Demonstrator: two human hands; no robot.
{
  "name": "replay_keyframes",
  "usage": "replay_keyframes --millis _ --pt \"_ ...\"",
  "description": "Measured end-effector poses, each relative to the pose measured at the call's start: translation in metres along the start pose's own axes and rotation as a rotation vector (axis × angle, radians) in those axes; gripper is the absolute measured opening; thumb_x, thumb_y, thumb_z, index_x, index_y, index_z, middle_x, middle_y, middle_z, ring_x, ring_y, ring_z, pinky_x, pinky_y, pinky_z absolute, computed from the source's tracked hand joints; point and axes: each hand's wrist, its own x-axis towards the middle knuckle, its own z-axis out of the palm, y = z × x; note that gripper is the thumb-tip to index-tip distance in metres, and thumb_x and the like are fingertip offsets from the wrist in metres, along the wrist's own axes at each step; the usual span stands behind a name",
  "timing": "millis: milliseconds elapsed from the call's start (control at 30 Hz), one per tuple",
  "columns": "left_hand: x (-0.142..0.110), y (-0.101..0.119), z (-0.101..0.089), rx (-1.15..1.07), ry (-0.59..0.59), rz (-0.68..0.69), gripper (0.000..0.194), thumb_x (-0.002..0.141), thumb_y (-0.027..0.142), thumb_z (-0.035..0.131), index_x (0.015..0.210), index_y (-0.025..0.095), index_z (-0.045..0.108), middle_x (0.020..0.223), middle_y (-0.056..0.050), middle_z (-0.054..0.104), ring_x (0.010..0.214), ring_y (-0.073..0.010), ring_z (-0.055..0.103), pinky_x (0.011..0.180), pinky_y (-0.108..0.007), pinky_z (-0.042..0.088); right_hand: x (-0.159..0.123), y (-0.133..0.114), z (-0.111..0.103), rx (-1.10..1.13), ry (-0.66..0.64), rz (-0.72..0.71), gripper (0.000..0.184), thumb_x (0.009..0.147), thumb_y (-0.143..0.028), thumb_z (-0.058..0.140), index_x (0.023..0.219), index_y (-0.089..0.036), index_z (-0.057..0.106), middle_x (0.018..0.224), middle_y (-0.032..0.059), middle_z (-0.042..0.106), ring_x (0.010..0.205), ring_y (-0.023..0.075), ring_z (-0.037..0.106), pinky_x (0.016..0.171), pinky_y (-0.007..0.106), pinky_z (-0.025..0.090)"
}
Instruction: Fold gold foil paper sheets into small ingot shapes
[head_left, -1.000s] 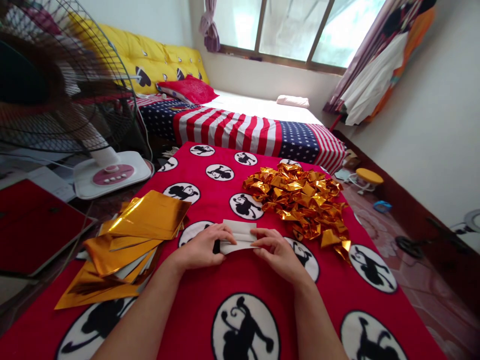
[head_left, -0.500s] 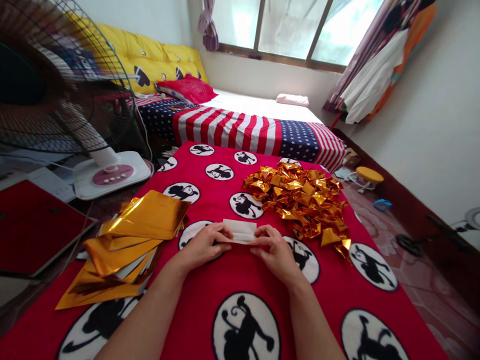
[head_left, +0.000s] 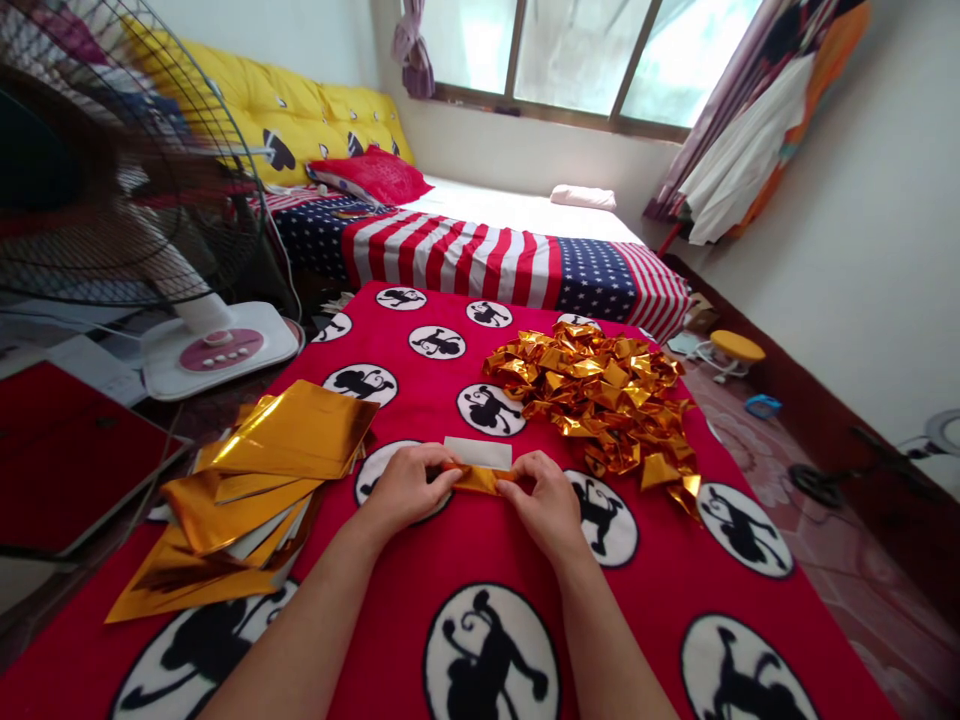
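While working over the red-draped bench [head_left: 386, 620], has a heap of folded gold foil [head_left: 592, 385] near the right edge and a fanned stack of gold sheets [head_left: 255, 490] along the left. With left hand [head_left: 409, 487] and right hand [head_left: 549, 500], pinches in the fingers [head_left: 433, 456] both ends of a part-folded sheet [head_left: 478, 480], midway between those edges.
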Motion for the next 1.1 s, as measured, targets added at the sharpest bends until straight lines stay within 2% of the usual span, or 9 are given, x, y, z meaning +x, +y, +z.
replay_keyframes --millis 133,233,433,633,900,1100 --pt "0.001 0.001 0.002 0.022 0.067 -0.018 0.007 0.070 0.016 0.063 0.064 0.018 0.066 0.082 -0.003 0.074 0.075 -0.0161 0.066 0.072 -0.026 0.049 0.001 0.000 0.001 -0.016 0.014 0.008 0.013 0.079 -0.025 0.060 0.067 -0.022 0.059 0.080 0.0020 0.063 0.078 0.0184 0.057 0.070 0.029 0.040" --pt "0.001 -0.001 0.003 0.020 0.085 -0.028 0.005 0.068 0.015 0.065 0.064 0.019 0.066 0.080 -0.002 0.073 0.073 -0.0155 0.065 0.069 -0.025 0.049 0.001 -0.003 0.003 -0.061 0.026 0.038 0.012 0.078 -0.025 0.061 0.066 -0.022 0.059 0.080 0.0019 0.063 0.079 0.0189 0.057 0.068 0.029 0.038" --pt "0.002 -0.004 0.003 0.019 0.111 -0.037 0.007 0.067 0.015 0.067 0.061 0.018 0.067 0.079 -0.002 0.073 0.072 -0.0151 0.066 0.069 -0.025 0.050 0.001 -0.007 0.005 -0.127 0.036 0.093 0.013 0.075 -0.023 0.064 0.064 -0.022 0.058 0.079 0.0010 0.063 0.079 0.0188 0.056 0.066 0.029 0.036" --pt "0.002 -0.003 0.001 0.048 0.142 -0.044 0.015 0.075 0.018 0.062 0.065 0.019 0.072 0.081 -0.004 0.074 0.075 -0.0162 0.068 0.072 -0.026 0.051 0.001 -0.006 0.005 -0.132 0.037 0.104 0.013 0.075 -0.025 0.065 0.063 -0.023 0.059 0.079 0.0000 0.062 0.080 0.0184 0.056 0.064 0.029 0.035" --pt "0.002 -0.006 0.002 0.048 0.182 -0.106 0.012 0.073 0.021 0.065 0.063 0.019 0.071 0.080 -0.004 0.074 0.076 -0.0169 0.068 0.071 -0.025 0.051 0.000 -0.008 0.004 -0.130 0.036 0.115 0.013 0.075 -0.023 0.064 0.064 -0.022 0.060 0.080 -0.0006 0.063 0.080 0.0169 0.055 0.066 0.027 0.034" --pt "0.002 -0.007 0.004 0.056 0.185 -0.099 0.012 0.072 0.020 0.064 0.062 0.019 0.071 0.080 -0.004 0.074 0.075 -0.0162 0.068 0.072 -0.026 0.050 0.000 -0.013 0.003 -0.136 0.036 0.139 0.015 0.077 -0.022 0.061 0.063 -0.021 0.058 0.079 -0.0014 0.062 0.081 0.0157 0.055 0.065 0.026 0.032"
